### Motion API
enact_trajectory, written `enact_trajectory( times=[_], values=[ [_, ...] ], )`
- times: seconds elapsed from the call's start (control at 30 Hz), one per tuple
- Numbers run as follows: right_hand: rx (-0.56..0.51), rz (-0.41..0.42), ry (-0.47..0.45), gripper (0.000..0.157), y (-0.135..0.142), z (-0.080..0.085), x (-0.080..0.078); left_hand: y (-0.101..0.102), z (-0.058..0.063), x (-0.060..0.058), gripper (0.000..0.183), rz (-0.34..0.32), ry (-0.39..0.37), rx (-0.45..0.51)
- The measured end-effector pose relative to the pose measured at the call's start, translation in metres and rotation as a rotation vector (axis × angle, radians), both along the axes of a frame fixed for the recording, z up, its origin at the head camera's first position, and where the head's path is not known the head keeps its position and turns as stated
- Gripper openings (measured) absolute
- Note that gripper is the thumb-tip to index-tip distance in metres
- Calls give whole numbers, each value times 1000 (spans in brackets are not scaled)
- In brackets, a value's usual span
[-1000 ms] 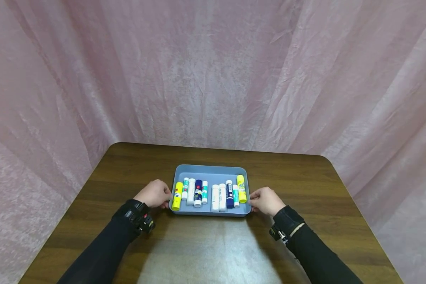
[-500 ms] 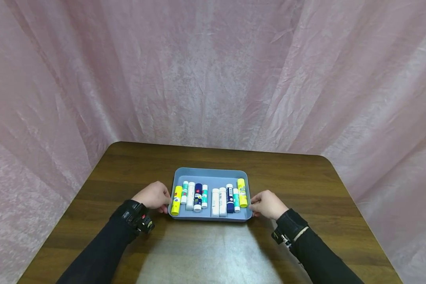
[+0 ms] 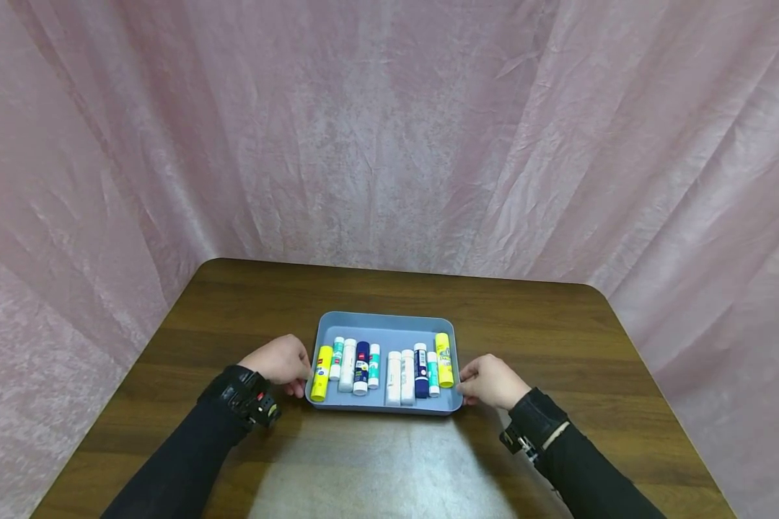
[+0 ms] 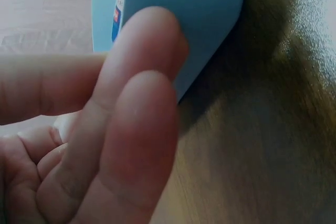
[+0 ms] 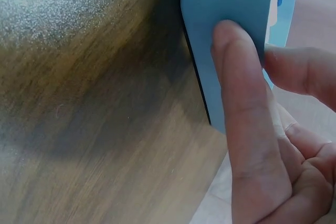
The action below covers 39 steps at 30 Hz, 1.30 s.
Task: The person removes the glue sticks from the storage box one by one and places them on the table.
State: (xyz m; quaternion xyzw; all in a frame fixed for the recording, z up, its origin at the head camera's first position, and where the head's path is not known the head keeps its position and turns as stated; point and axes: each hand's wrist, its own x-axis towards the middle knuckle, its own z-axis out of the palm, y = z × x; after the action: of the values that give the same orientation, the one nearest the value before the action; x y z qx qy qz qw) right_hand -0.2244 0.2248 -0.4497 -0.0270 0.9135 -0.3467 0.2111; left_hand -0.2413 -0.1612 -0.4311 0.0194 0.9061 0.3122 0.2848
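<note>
I can't read a single word, brand or number with certainty from here. The yellow tube at the far left (image 3: 321,373) and the yellow tube at the far right (image 3: 444,360) carry print too small for me to decipher. The dark blue tube left of centre (image 3: 361,367) shows a red patch and blurred lettering, and my left wrist view catches only a cut-off red-and-blue label (image 4: 116,18), illegible too.
</note>
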Motion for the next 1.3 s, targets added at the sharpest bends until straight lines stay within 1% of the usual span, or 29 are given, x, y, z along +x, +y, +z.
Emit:
enact_trajectory(
  times=[0.23, 0.5, 0.73, 1.07, 1.3],
  values=[
    [7, 18, 12, 6, -1, 1, -2, 0, 0, -3, 12, -7, -20, 8],
    [21, 30, -8, 5, -1, 4, -4, 0, 1, -6, 11, -12, -39, 12],
    [26, 41, -16, 6, -3, 10, -4, 0, 2, -9, 12, -25, -58, 13],
    [25, 32, -54, 8, -3, 11, -6, 0, 4, -12, 12, -43, -78, 17],
    [12, 41, -53, 7, -3, 14, -7, 0, 5, -15, 14, -53, -86, 13]
  ],
)
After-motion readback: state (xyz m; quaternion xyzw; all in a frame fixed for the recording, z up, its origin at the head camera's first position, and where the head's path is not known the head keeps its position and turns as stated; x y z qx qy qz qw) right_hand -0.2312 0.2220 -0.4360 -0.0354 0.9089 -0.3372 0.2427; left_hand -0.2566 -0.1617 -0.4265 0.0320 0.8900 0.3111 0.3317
